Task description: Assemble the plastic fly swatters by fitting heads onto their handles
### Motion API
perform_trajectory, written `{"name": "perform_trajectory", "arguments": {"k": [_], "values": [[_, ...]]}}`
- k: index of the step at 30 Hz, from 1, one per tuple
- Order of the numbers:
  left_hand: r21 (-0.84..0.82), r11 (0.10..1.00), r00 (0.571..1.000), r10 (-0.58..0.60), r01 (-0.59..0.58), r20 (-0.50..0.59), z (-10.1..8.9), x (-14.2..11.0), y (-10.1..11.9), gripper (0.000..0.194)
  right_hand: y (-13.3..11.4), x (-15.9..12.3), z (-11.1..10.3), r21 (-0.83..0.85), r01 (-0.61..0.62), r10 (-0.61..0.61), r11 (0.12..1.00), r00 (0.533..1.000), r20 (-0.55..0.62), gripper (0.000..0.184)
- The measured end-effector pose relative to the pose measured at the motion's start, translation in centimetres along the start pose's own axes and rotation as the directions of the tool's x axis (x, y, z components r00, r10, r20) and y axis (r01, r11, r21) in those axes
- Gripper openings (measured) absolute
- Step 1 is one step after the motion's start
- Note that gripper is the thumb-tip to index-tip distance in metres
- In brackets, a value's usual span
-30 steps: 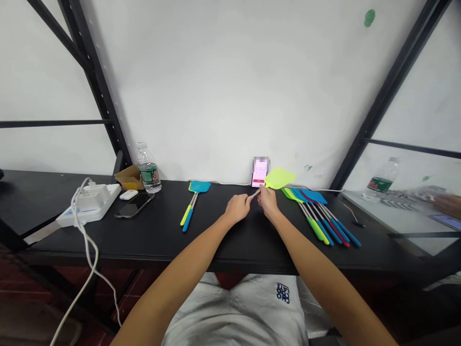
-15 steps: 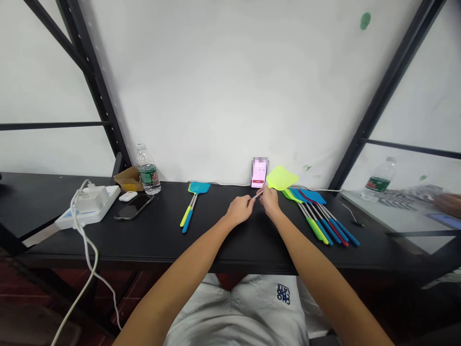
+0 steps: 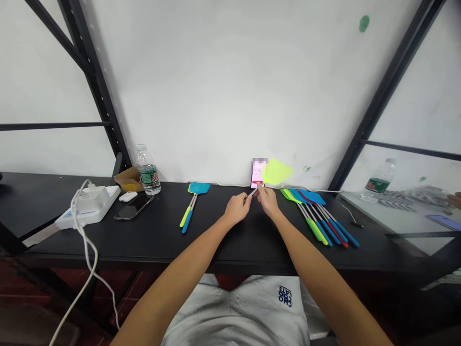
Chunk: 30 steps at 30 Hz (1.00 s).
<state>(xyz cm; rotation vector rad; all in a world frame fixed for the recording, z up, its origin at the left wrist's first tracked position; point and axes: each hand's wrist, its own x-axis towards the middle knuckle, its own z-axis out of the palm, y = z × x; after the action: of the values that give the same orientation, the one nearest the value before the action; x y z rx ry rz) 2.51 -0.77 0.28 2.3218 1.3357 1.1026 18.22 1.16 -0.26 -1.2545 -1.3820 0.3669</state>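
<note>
Both my hands meet over the middle of the black table (image 3: 151,235). My left hand (image 3: 236,210) and my right hand (image 3: 267,201) are closed on the thin metal shaft of a yellow-green fly swatter (image 3: 275,172), whose head is lifted and blurred in front of a small lit phone (image 3: 258,172) leaning on the wall. A row of several fly swatters (image 3: 319,216) with blue, green and red handles lies just right of my right hand. Two more swatters with a blue head (image 3: 194,197) lie to the left of my left hand.
At the left stand a water bottle (image 3: 147,169), a small cardboard box (image 3: 128,179), a dark phone (image 3: 134,205), a white earbud case (image 3: 128,196) and a white power strip (image 3: 89,203) with a hanging cable. Another person's hand (image 3: 455,199) shows at the far right beside a second bottle (image 3: 379,179).
The yellow-green swatter head has shifted left and up, now partly covering the lit phone and blurred. My hands stayed close together on its shaft.
</note>
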Motion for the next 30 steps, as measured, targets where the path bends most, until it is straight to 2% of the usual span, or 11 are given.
{"name": "perform_trajectory", "arguments": {"k": [2, 4, 6, 9, 12, 14, 16, 22, 30], "values": [[-0.051, 0.998, 0.997, -0.025, 0.021, -0.079, -0.4, 0.1, 0.1, 0.035, -0.5, -0.1, -0.3, -0.038, 0.053, -0.054, 0.998, 0.998, -0.029, 0.059], [-0.094, 0.995, 0.985, -0.054, 0.039, -0.162, -1.0, 0.2, 0.0, 0.034, -0.8, 0.0, -0.8, -0.128, 0.049, -0.060, 0.991, 0.994, -0.089, 0.057], [-0.112, 0.992, 0.970, -0.084, 0.059, -0.226, -1.6, 0.4, -0.3, 0.033, -0.6, 0.4, -1.6, -0.270, -0.029, -0.010, 0.962, 0.989, -0.145, 0.052], [-0.092, 0.992, 0.955, -0.113, 0.091, -0.273, -2.3, 0.8, -0.9, 0.038, 0.0, 1.2, -3.0, -0.475, -0.194, 0.104, 0.858, 0.973, -0.208, 0.039], [-0.071, 0.990, 0.946, -0.140, 0.124, -0.291, -2.8, 1.1, -1.4, 0.044, 0.6, 1.7, -4.5, -0.567, -0.338, 0.253, 0.751, 0.941, -0.226, 0.026], [-0.059, 0.986, 0.944, -0.164, 0.154, -0.286, -3.1, 1.2, -1.5, 0.048, 0.8, 1.8, -5.2, -0.589, -0.430, 0.329, 0.685, 0.903, -0.276, 0.026], [-0.038, 0.984, 0.949, -0.180, 0.177, -0.260, -3.5, 1.3, -1.7, 0.052, 0.9, 1.9, -5.5, -0.597, -0.488, 0.354, 0.637, 0.873, -0.336, 0.032], [0.092, 0.958, 0.956, -0.256, 0.271, -0.142, -4.3, 1.5, -2.9, 0.061, 1.7, 2.0, -5.7, -0.612, -0.559, 0.417, 0.559, 0.828, -0.375, 0.054], [0.316, 0.834, 0.886, -0.460, 0.452, -0.053, -5.6, 1.1, -3.8, 0.043, 2.2, 2.1, -5.5, -0.652, -0.580, 0.443, 0.488, 0.809, -0.387, 0.058]]}}
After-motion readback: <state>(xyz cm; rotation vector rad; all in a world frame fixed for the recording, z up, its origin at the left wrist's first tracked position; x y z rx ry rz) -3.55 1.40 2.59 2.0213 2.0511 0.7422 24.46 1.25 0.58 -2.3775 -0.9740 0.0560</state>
